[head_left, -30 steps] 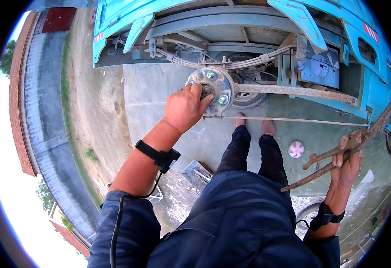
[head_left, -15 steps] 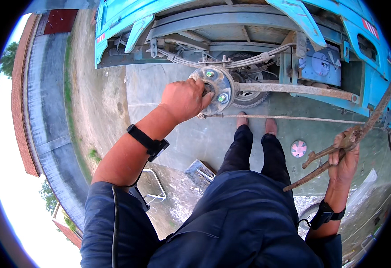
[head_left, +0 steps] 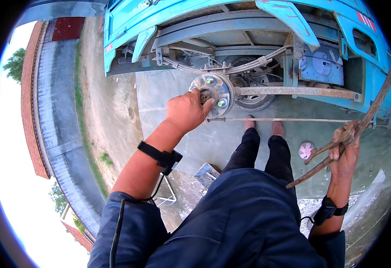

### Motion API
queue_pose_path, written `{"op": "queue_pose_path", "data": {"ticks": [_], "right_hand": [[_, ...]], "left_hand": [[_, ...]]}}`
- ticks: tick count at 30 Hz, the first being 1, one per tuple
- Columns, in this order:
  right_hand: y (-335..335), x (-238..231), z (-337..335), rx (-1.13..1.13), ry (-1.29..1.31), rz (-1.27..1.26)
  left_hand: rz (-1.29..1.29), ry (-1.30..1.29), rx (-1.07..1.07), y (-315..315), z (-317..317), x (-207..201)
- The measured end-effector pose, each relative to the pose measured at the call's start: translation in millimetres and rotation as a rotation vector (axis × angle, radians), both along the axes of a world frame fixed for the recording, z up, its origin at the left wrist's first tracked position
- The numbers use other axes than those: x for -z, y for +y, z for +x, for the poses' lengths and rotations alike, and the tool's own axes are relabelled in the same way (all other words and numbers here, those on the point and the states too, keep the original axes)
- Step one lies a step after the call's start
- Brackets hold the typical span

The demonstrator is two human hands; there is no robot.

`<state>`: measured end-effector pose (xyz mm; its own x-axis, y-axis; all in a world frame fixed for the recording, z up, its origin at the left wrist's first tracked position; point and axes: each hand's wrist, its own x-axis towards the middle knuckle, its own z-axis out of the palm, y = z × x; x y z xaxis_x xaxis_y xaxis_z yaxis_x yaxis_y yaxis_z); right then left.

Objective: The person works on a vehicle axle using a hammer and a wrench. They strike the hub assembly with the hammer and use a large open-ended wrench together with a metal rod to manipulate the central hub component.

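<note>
My left hand [head_left: 185, 109] grips the left side of a round, grimy wheel hub [head_left: 222, 86], its thumb and a finger curled at the central hole. Green-tipped studs stick out of the hub's face. Off to the right, my right hand [head_left: 345, 156] is closed around a long brown forked bar [head_left: 376, 105]. The bar is rough, with two prongs pointing down and left; whether it is rusty metal or wood I cannot tell. Above the hub runs a leaf spring [head_left: 267, 59], and a rusty flat bar [head_left: 294, 90] extends from it to the right.
A blue vehicle body [head_left: 289, 13] hangs over the far side, with a tyre [head_left: 256, 103] behind the hub. A thin rod [head_left: 289, 119] crosses just above my feet. On the concrete floor lie a pink-and-white disc [head_left: 306, 150] and a box [head_left: 206, 173].
The whole view has shifted slightly to the right. My left hand stays at the hub, with a bit more of the central hole showing. My right hand still holds the forked bar.
</note>
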<state>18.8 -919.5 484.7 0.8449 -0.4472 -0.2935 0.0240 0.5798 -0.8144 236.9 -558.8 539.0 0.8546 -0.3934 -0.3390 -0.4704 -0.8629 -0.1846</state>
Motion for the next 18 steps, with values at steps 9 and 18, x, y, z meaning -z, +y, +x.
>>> {"op": "queue_pose_path", "data": {"ticks": [9, 18], "right_hand": [[-13.9, 17.7, -17.8, 0.035, 0.040, 0.022], [-14.5, 26.8, -20.8, 0.047, 0.026, 0.056]], "left_hand": [[0.032, 0.064, 0.074, 5.7, 5.7, 3.7], [-0.109, 0.017, -0.425, -11.1, -15.0, 18.5]]}}
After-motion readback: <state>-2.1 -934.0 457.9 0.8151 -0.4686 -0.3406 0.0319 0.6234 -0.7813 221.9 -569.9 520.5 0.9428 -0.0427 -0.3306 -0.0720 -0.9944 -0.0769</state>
